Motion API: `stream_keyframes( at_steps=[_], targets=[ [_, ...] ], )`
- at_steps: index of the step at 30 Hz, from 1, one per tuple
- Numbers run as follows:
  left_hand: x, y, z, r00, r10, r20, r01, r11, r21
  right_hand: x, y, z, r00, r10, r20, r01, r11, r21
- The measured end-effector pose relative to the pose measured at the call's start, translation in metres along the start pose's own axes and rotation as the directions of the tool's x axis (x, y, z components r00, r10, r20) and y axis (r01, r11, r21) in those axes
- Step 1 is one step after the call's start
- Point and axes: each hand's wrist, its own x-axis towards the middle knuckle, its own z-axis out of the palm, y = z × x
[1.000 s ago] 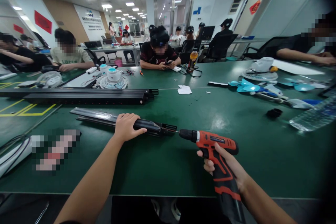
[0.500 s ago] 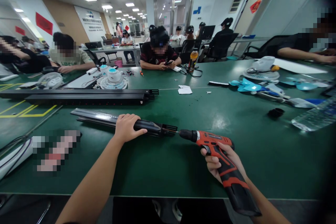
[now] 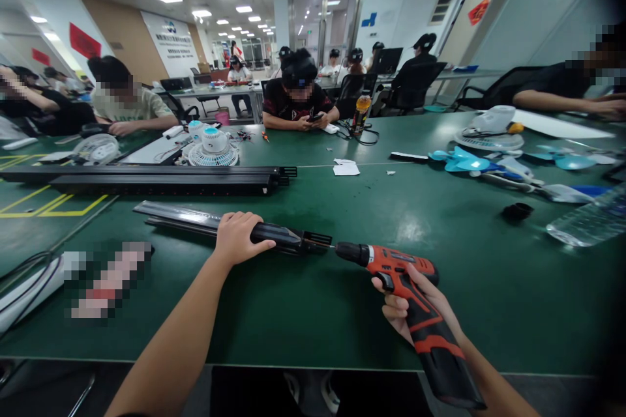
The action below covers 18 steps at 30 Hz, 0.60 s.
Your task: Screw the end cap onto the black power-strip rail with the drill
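My left hand (image 3: pixel 239 238) is wrapped over a long black metal profile (image 3: pixel 278 234) lying on the green table, its slotted end pointing right. Around the handle of an orange and black cordless drill (image 3: pixel 403 264) my right hand (image 3: pixel 423 303) is closed, with the index finger near the trigger. The drill lies nearly level, chuck to the left. Its thin bit reaches the slotted end of the profile; whether it sits in a screw is too small to tell.
Behind the profile lie more long black profiles (image 3: pixel 171 181). White fan parts (image 3: pixel 214 145) stand at back left. Blue fan blades (image 3: pixel 460 159), a plastic bottle (image 3: pixel 587 215) and a black cap-like piece (image 3: pixel 517 211) are on the right. A person (image 3: pixel 298 94) sits opposite, holding a phone.
The drill's handle has swung to the right and its body has tilted in my right hand, the bit staying at the profile's end. My left hand keeps its place.
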Motion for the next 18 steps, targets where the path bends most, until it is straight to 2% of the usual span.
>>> stream_keyframes(
  at_steps=[6,14,18],
  targets=[
    [0.0,0.0,-0.002,1.0,0.002,0.006,-0.002,1.0,-0.007,0.0,0.001,-0.007,0.995,0.08,0.062,-0.075,0.994,-0.074],
    [0.0,-0.009,-0.006,0.997,0.05,0.057,-0.048,0.998,-0.035,0.002,0.0,-0.01,0.986,0.09,0.141,-0.079,0.993,-0.083],
    [0.0,-0.013,-0.007,0.996,0.084,0.031,-0.082,0.995,-0.062,0.002,0.0,-0.009,0.986,0.081,0.145,-0.068,0.993,-0.093]
  ],
)
